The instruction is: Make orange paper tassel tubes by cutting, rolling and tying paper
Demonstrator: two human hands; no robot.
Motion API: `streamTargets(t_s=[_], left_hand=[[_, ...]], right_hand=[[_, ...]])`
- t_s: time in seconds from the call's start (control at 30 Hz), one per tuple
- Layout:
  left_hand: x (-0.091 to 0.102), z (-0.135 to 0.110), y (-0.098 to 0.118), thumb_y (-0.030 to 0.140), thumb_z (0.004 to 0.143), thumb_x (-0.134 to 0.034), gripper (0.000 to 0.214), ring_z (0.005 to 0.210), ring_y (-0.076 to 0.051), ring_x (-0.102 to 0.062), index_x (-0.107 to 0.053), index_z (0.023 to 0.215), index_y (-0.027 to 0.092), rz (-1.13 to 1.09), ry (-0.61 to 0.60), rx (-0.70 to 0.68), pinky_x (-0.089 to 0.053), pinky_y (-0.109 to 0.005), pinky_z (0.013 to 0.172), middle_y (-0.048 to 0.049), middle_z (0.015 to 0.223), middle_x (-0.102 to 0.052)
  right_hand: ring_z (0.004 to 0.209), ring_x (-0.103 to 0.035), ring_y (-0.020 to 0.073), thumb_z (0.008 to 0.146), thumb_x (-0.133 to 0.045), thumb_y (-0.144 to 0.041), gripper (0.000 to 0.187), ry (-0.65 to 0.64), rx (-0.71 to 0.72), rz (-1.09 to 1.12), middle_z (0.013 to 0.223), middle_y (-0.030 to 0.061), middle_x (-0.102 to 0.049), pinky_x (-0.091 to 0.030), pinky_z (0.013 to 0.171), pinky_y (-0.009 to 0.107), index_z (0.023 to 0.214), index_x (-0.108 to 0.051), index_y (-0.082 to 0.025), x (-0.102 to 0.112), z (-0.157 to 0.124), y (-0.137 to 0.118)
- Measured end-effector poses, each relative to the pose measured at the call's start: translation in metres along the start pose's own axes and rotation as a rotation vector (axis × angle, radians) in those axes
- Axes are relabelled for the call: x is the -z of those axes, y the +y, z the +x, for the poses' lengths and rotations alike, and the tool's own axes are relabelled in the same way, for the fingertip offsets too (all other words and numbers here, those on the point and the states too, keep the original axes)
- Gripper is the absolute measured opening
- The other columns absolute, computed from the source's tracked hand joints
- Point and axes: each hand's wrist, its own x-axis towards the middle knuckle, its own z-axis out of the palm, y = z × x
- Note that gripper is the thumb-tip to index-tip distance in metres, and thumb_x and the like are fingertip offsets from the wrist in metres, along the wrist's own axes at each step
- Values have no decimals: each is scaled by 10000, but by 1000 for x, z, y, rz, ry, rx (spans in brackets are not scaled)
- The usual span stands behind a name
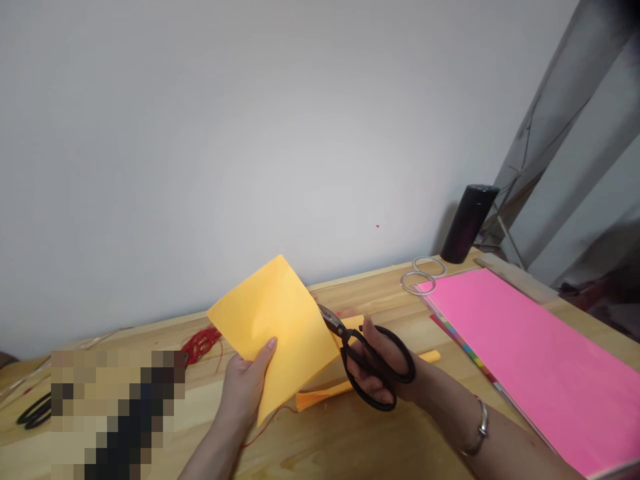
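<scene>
My left hand (245, 383) pinches a sheet of orange paper (275, 320) by its lower edge and holds it tilted above the wooden table (350, 440). My right hand (375, 363) grips black-handled scissors (373, 363), fingers through the loops. The blades reach the paper's right edge. An orange strip of paper (325, 397) lies on the table under the scissors.
A stack of coloured paper with a pink sheet (530, 360) on top lies at the right. Two tape rings (423, 275) and a black cylinder (467, 223) stand at the back. Red string (200, 343) and another black scissors (35, 412) lie at the left. A white wall stands behind.
</scene>
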Motion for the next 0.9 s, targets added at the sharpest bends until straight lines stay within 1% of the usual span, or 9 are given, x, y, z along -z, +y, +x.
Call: streamTargets(t_s=[0.07,0.2,0.37,0.47,0.57,0.67,0.73,0.9], left_hand=[[0,0,0,265,691,-714,489,894,-256,-673,-591,1143,126,17,-1,-2,-552,-340,769,-112,916,-730],[-1,-2,0,291,669,-728,459,850,-270,-682,-626,1071,96,56,15,31,-562,-342,728,-132,913,-728],[-3,-3,0,298,675,-725,446,845,-261,-684,-625,1066,108,32,24,28,-562,-332,721,-122,905,-730],[-6,-6,-1,291,690,-713,410,849,-252,-683,-633,1050,111,24,33,31,-558,-321,727,-117,900,-731],[-11,-9,0,251,708,-691,333,808,-244,-690,-651,999,95,44,94,28,-562,-310,702,-125,883,-731],[-14,-12,0,230,715,-680,313,785,-236,-693,-655,995,91,53,130,4,-563,-302,688,-128,881,-731],[-14,-12,1,229,714,-682,317,784,-234,-693,-655,998,92,48,131,-7,-563,-301,689,-128,887,-730],[-14,-12,0,207,720,-674,297,777,-230,-694,-655,995,96,40,126,0,-565,-296,680,-125,889,-730]], right_hand=[[241,-272,36,697,-180,-828,767,13,-5,14,333,-63,-349,-214,229,148,594,-497,-138,0,1,0],[232,-262,38,660,-206,-852,767,24,-7,18,330,-66,-352,-210,234,155,582,-492,-145,-1,2,1],[233,-272,38,654,-220,-855,762,29,62,20,338,-70,-355,-212,247,154,598,-490,-145,-3,3,4],[240,-324,49,659,-255,-847,747,24,106,-1,362,-56,-408,-263,257,167,619,-492,-140,-4,6,8],[265,-418,86,664,-274,-840,723,1,98,-5,394,-34,-473,-312,261,186,653,-484,-148,-4,11,13],[242,-412,94,661,-271,-842,725,-26,122,3,357,-52,-444,-321,249,189,674,-490,-152,-2,15,17],[216,-382,88,662,-277,-840,724,-27,149,6,327,-64,-414,-307,238,182,665,-494,-149,0,17,20],[202,-383,94,630,-300,-857,726,-16,161,33,293,-63,-397,-283,221,175,620,-479,-153,-4,17,19]])
